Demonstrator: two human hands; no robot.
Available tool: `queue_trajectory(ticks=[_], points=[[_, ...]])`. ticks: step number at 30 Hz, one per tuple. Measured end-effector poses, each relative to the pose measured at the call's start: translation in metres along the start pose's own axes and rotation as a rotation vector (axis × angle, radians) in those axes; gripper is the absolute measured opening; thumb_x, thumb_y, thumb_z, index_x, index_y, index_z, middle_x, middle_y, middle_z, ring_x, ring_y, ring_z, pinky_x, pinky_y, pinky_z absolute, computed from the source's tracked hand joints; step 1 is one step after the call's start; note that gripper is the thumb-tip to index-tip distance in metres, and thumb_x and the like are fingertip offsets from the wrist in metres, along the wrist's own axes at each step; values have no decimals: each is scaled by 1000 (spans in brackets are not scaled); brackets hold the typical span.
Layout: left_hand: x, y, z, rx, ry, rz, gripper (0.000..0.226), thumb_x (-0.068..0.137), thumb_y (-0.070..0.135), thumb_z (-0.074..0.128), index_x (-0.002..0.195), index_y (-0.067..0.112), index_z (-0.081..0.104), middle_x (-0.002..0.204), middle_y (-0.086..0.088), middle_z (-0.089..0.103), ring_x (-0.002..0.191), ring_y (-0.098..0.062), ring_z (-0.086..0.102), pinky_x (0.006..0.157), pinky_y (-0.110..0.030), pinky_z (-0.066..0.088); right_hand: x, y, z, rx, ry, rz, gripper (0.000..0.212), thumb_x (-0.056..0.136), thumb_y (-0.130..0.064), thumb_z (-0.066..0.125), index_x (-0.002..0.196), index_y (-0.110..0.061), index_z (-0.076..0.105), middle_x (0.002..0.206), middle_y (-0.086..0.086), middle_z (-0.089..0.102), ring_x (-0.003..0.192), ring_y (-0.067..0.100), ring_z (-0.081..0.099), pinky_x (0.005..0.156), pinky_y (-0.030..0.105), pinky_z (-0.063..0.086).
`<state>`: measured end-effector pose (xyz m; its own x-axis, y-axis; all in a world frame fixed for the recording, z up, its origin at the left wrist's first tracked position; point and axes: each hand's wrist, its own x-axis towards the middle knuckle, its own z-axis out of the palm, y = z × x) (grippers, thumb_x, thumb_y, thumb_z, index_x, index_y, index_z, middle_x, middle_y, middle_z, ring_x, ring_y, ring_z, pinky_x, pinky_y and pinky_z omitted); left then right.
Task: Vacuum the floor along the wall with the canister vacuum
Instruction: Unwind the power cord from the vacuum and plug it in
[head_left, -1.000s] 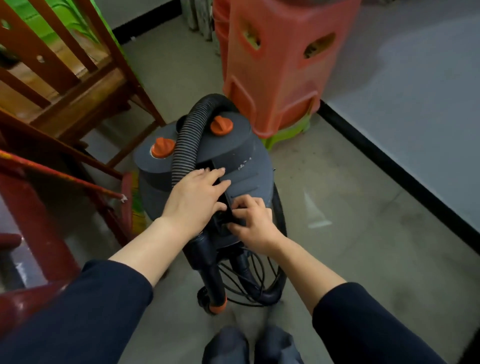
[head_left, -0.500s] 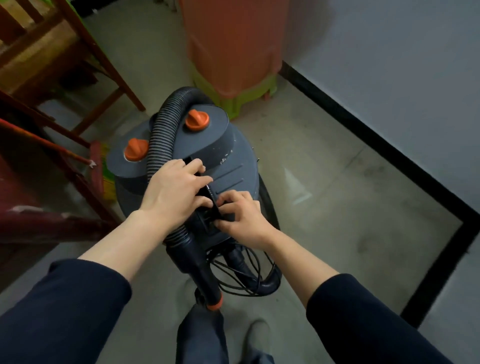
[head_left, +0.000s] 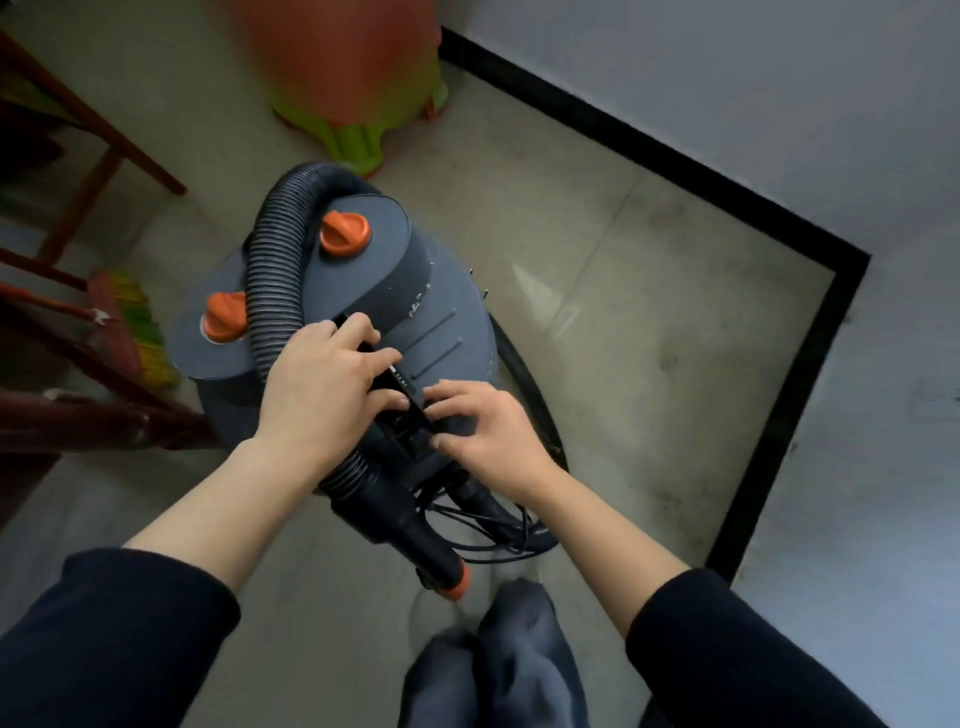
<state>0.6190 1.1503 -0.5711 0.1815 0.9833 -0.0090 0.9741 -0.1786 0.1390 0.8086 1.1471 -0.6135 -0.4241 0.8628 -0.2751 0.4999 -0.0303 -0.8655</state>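
Observation:
The dark grey canister vacuum stands on the tiled floor in front of me, with two orange knobs on its lid. Its ribbed black hose arches over the top and ends near my feet in a cuff with an orange tip. My left hand lies over the hose, its fingers curled onto the black carry handle. My right hand pinches the near end of that handle. A coiled black cord hangs below.
A grey wall with a black baseboard runs along the right and turns a corner. Stacked orange and green plastic stools stand just beyond the vacuum. Wooden chair legs and a broom head crowd the left.
The vacuum and I have shifted back along the wall; the stools now lie farther up the frame and the wall corner has come into view. Both hands stay on the handle.

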Motion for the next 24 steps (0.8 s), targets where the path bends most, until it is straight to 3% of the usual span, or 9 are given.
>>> queue_trajectory(ticks=[2,4,7,9,11,14,17,19,24], points=[[-8,3,1,-8,5,37,42,56,35,90,89,12,78,94,-11,64,71,-33,56,70,-41,50,-23,7,-4,298,160,211,22,73,-3,75,91,-16,77,92,-7,73,91,5,66,86,25,52],[-15,5,3,-14,4,64,41,57,35,90,88,11,78,94,-12,64,71,-33,56,70,-41,50,-46,26,-4,366,345,418,24,76,3,68,80,-19,74,77,-8,71,75,5,67,74,21,54],[-21,8,4,-1,-5,83,41,59,35,89,89,10,77,95,-12,63,73,-34,55,72,-42,50,-76,60,13,169,375,638,29,79,1,60,86,-24,72,88,-5,72,90,17,67,82,29,54],[-25,11,6,25,4,70,43,60,34,89,92,9,76,97,-12,63,78,-34,54,74,-42,50,-89,75,30,-2,217,602,37,82,-6,61,117,-18,67,115,-2,66,113,18,60,98,31,47],[-34,18,6,48,38,30,47,63,30,88,101,6,75,104,-14,65,96,-37,51,85,-45,49,-91,84,43,-210,38,475,59,82,-14,63,139,-19,49,141,-1,48,133,18,41,109,34,36],[-57,40,11,28,91,0,47,70,13,81,114,1,69,118,-15,64,123,-38,39,103,-50,41,-79,87,53,-466,-73,381,73,83,-24,63,149,-27,31,156,-1,26,145,21,19,113,40,26],[-85,65,29,18,54,111,51,70,6,78,119,0,66,124,-17,63,127,-38,47,107,-46,39,-66,90,59,-531,-118,384,63,89,-28,58,147,-29,33,158,0,24,146,22,16,112,45,25],[-96,73,37,32,-16,131,57,68,11,82,122,2,66,130,-17,60,131,-38,47,106,-47,42,-59,89,59,-564,-141,378,53,92,-25,54,143,-28,40,155,0,30,144,23,19,109,45,25],[-95,73,41,51,-51,93,55,66,15,86,118,8,69,132,-14,60,132,-38,46,110,-45,32,-55,81,51,-666,-140,350,30,92,-16,47,119,-28,56,124,-1,57,122,24,38,95,43,28]])
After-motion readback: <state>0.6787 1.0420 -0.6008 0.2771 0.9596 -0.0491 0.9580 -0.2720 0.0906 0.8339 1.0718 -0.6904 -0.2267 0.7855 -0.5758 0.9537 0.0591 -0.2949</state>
